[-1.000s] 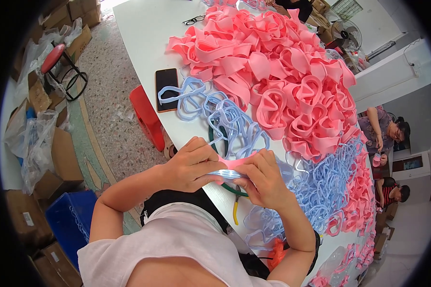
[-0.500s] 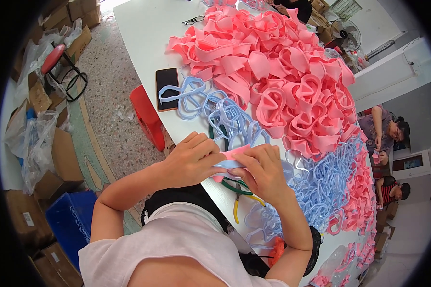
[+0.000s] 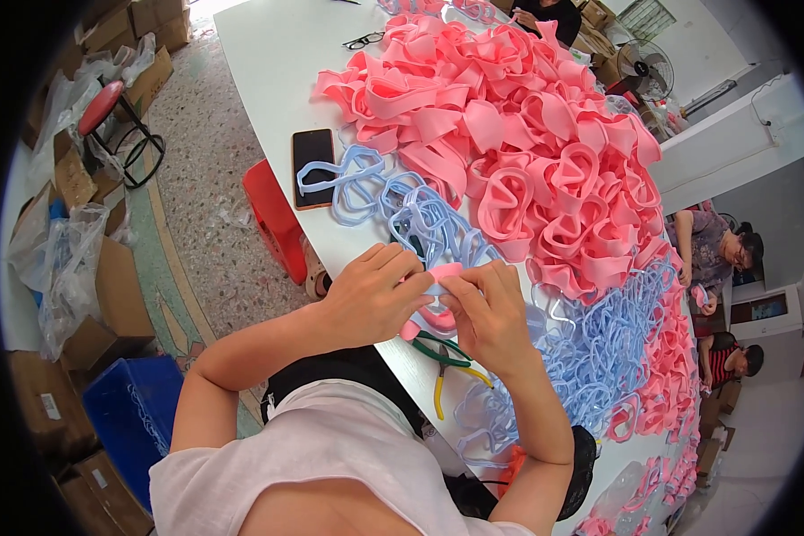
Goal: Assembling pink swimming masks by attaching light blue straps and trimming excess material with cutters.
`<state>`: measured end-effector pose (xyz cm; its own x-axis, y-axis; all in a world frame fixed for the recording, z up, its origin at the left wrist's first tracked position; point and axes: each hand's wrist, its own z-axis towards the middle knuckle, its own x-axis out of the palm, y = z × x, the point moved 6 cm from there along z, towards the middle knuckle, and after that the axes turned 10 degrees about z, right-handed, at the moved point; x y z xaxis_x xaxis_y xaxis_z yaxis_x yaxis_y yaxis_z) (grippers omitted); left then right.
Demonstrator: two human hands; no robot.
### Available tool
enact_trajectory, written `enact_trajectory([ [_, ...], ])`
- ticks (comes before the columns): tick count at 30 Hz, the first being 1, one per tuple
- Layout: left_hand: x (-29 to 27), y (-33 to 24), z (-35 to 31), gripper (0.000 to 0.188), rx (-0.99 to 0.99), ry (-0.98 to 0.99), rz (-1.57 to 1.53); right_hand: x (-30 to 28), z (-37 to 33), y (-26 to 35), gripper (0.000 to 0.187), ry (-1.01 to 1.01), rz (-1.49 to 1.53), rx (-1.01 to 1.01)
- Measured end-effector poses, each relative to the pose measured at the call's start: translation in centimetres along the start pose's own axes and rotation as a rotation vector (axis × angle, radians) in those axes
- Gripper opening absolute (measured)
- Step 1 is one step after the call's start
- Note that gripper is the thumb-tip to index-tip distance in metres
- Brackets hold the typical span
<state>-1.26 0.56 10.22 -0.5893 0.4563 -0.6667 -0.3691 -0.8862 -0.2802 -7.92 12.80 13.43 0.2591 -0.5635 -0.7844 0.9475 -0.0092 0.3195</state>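
Between my two hands is a pink band with a light blue strip against it. My left hand pinches them from the left, fingers curled. From the right, the thumb and fingers of my right hand grip the same spot, close to the left fingertips. Part of the band hangs in a loop below the fingers; the fingers hide the rest. Just beyond my hands, loose light blue rings lie on the white table. Pliers with green and yellow handles rest beneath my right hand.
A large heap of pink bands covers the far table, with a tangle of blue rings at right. A phone and glasses lie left. A red stool stands beside the table. Co-workers sit across at right.
My hands have drawn closer together on the pink band and blue strip. The band's lower part now hangs as a loop below my fingers.
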Motion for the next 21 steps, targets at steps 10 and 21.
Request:
enact_trajectory([
  [10,0.3,0.3,0.1,0.024,-0.123,-0.014,-0.038,-0.4,0.7,-0.1,0.033,-0.006,0.046,0.071],
  [21,0.5,1.6,0.1,0.018,-0.195,-0.168,-0.132,-1.1,1.2,-0.8,0.026,-0.201,0.142,0.255],
])
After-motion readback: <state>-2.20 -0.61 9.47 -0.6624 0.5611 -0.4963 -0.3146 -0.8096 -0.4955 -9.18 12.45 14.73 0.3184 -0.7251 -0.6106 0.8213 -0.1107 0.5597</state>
